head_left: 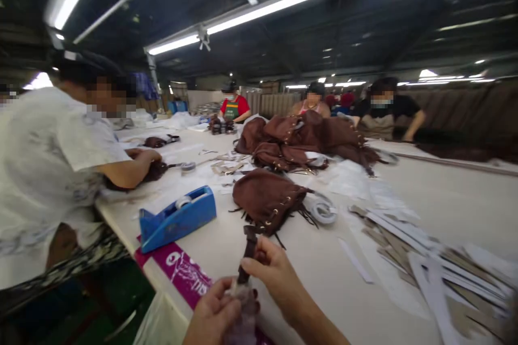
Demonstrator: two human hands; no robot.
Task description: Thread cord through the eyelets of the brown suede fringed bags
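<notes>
A dark brown strap (pixel 248 250) runs upright in front of me, its top end folded over. My right hand (pixel 279 275) pinches the strap's middle between thumb and fingers. Lower down, my left hand (pixel 216 310) is closed round the strap's lower part, where a translucent plastic wrap (pixel 244 315) covers it; that part is blurred. Just beyond the strap lies a brown fringed bag (pixel 263 197) with metal eyelets along its edge. A coiled pale strap or tape (pixel 324 209) rests at the bag's right side.
A blue tape dispenser (pixel 182 218) stands at the table's left edge, by a purple printed sheet (pixel 182 275). Brown bags (pixel 299 135) are heaped farther back. Paper and card strips (pixel 433 269) lie at right. A co-worker in white (pixel 52 161) leans in at left; several people work beyond.
</notes>
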